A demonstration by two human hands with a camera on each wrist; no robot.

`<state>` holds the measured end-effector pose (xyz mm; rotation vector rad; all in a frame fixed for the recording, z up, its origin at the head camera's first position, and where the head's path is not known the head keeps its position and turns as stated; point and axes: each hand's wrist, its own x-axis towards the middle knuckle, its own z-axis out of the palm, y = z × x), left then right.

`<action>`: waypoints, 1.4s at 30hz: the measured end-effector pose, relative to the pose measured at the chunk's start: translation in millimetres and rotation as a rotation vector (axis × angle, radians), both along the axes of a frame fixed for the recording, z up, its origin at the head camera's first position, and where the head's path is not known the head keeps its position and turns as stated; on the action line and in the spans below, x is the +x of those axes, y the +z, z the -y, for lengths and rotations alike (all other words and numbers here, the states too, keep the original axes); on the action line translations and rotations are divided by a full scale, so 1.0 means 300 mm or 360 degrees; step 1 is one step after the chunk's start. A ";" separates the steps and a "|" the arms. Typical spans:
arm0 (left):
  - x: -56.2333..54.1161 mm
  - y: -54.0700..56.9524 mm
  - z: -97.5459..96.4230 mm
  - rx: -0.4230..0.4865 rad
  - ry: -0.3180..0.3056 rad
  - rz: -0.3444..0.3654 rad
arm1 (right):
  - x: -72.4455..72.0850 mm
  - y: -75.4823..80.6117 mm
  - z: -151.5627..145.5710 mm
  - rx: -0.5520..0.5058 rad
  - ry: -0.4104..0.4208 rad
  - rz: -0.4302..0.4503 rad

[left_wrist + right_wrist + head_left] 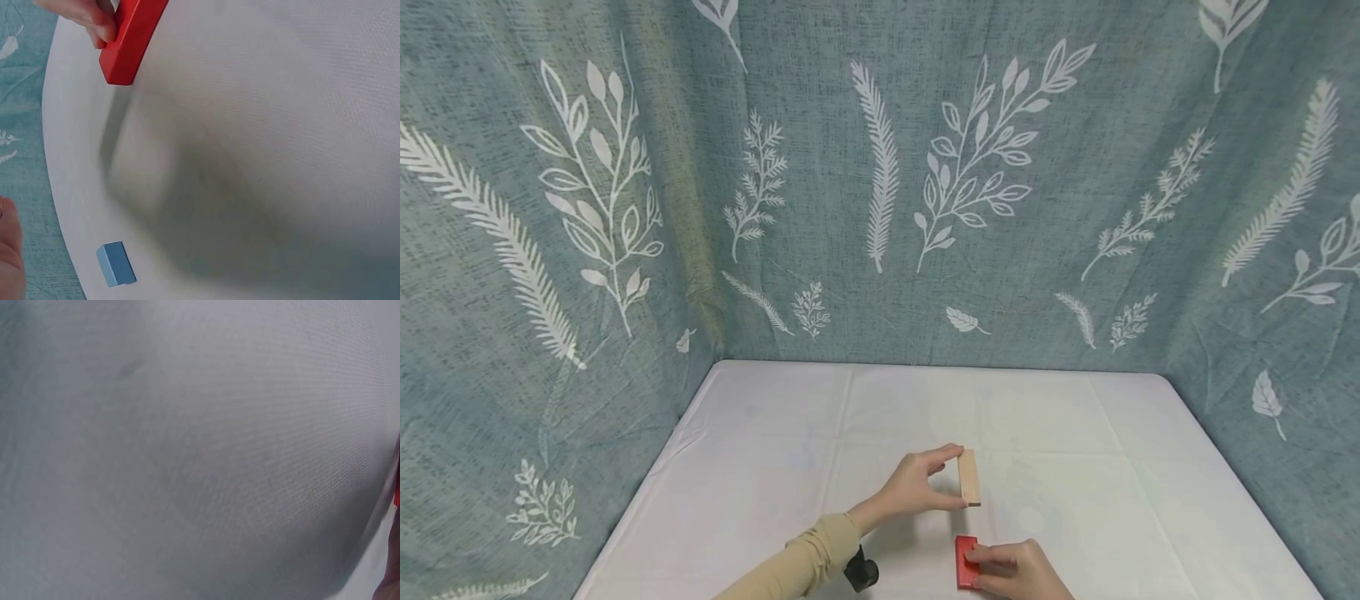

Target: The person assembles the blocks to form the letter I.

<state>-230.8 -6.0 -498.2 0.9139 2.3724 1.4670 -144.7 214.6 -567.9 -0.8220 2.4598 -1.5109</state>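
In the head view my left hand (917,486) grips a pale wooden block (969,477) by its two ends, thumb at the near end and fingers at the far end. Closer to me, my right hand (1018,568) pinches a red block (965,562). The left wrist view shows the red block (132,44) with fingertips against its side and a shadow beneath it. A small blue block (116,264) lies on the table there. Only a sliver of red block (397,495) and part of the right hand (390,575) show at the right wrist view's edge.
A white cloth covers the table (775,433). Blue-green curtains with white leaf prints (917,317) stand around its back and sides. A small black device (861,572) sits by my left wrist.
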 end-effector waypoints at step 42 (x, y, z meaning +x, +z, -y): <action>0.026 -0.135 -0.025 -0.0250 0.0059 -0.0089 | -0.003 -0.013 -0.001 -0.0029 0.0024 -0.0049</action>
